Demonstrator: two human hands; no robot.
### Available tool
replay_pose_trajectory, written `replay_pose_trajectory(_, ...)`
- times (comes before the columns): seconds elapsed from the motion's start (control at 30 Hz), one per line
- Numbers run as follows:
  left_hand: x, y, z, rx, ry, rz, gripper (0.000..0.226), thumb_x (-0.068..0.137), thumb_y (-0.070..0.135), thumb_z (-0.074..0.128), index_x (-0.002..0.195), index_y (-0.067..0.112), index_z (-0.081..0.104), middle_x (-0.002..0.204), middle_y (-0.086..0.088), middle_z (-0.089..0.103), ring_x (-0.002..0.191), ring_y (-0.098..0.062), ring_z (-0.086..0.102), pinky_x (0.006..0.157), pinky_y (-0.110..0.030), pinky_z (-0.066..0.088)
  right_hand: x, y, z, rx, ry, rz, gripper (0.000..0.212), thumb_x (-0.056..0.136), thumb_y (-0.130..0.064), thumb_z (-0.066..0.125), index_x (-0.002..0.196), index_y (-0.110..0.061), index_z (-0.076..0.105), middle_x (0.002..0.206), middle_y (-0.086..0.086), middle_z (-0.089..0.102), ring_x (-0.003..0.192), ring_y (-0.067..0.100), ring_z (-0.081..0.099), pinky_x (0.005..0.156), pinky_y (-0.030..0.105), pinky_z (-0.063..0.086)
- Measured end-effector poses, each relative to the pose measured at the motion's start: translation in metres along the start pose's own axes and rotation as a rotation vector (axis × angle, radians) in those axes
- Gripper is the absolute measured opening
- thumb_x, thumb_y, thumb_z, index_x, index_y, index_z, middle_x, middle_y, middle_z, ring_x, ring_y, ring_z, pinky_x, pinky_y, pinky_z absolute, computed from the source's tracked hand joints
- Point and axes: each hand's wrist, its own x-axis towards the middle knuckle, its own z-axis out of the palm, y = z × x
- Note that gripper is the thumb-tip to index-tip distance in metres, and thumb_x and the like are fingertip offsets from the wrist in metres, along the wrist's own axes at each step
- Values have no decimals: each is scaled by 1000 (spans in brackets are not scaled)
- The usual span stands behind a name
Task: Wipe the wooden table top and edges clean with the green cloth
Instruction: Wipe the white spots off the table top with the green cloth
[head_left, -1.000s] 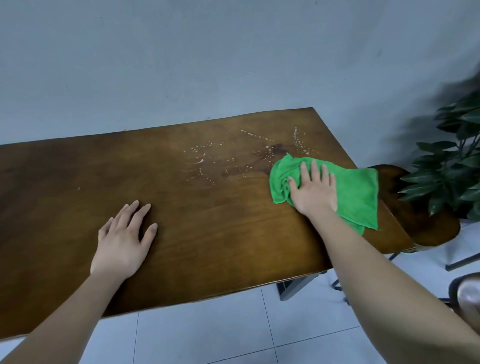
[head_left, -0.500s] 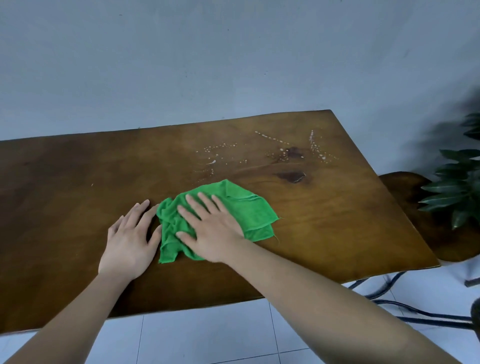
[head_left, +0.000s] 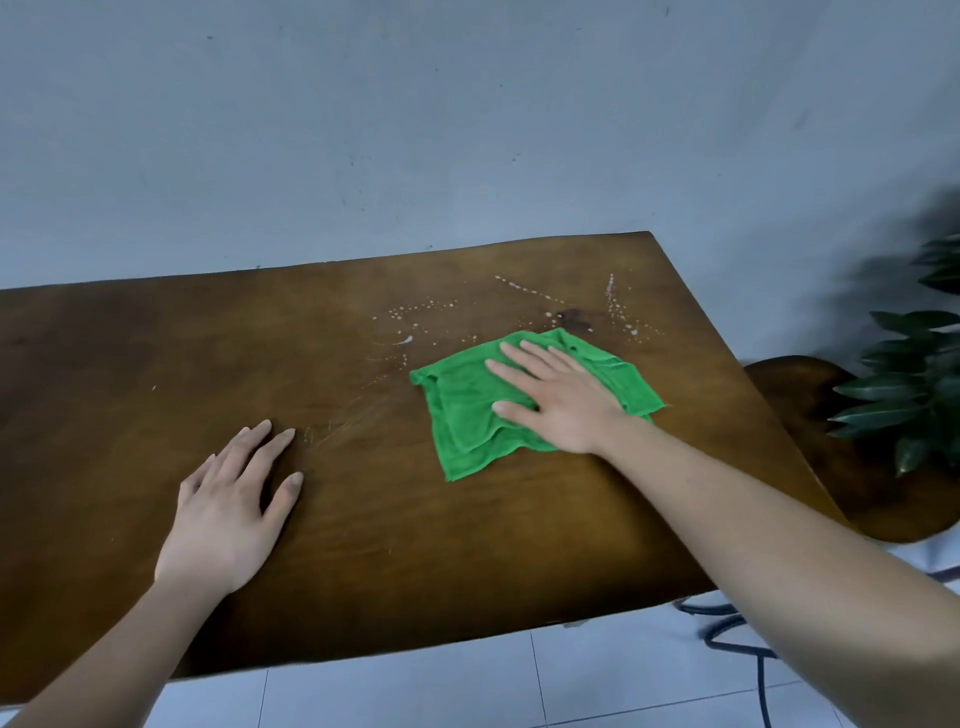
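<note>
Head view, count: I make out one wooden table (head_left: 156, 353), one green cloth (head_left: 467, 415), two hands, one plant (head_left: 914, 384) and one low wooden seat (head_left: 810, 415).
Green cloth: it lies rumpled and partly folded on the table top, right of the frame's centre, nearer the far edge than the near one.
Right hand (head_left: 563, 400): it is flat on the cloth with fingers straight and spread, pressing down and gripping nothing.
Left hand (head_left: 228, 512): it is flat on bare wood at lower left of centre, fingers straight and slightly fanned, holding nothing, well apart from the cloth.
White droplets (head_left: 415, 312): they are scattered in lines just above and to the left of the cloth. They are too small for me to count.
Streaks: there are faint marks on the wood between the left hand and the cloth.
Around: a grey wall (head_left: 415, 130) fills the top, with pale floor tiles (head_left: 415, 691) along the bottom. The seat and plant are at the right edge.
In the way: the right palm covers the cloth's right part, and the forearm crosses the table's near right corner.
</note>
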Motion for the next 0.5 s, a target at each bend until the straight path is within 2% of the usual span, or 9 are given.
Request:
replay_pose_trajectory(0.1,0,0,0,-3,-5,-4,82,102,83,13,171,41,29,181,10,23,168,-21,19,134,-54,16,-10,48,-8,10,32,153,82,98,-92,2,170,-53,1,179,-18,-9,167,10,-10,137,51,4)
replay_pose_trajectory(0.2,0,0,0,1,-13,-12,73,107,74,25,171,40,29,181,10,23,168,-22,20,134,-56,18,-24,94,-17,0,74,315,86,96,-93,0,171,-49,5,180,-14,-5,168,14,-4,136,49,2)
replay_pose_trajectory(0.3,0,1,0,-6,-6,-9,71,108,73,26,171,39,30,181,10,24,168,-22,20,134,-56,19,-32,125,-25,14,95,470,89,97,-91,1,173,-45,8,182,-11,1,169,17,0,136,47,4)
replay_pose_trajectory(0.5,-1,1,0,-8,7,-10,73,108,74,22,171,39,30,181,11,23,168,-20,18,134,-54,17,-7,114,-26,37,118,755,79,107,-72,8,176,-32,7,184,1,0,169,26,-1,136,49,3)
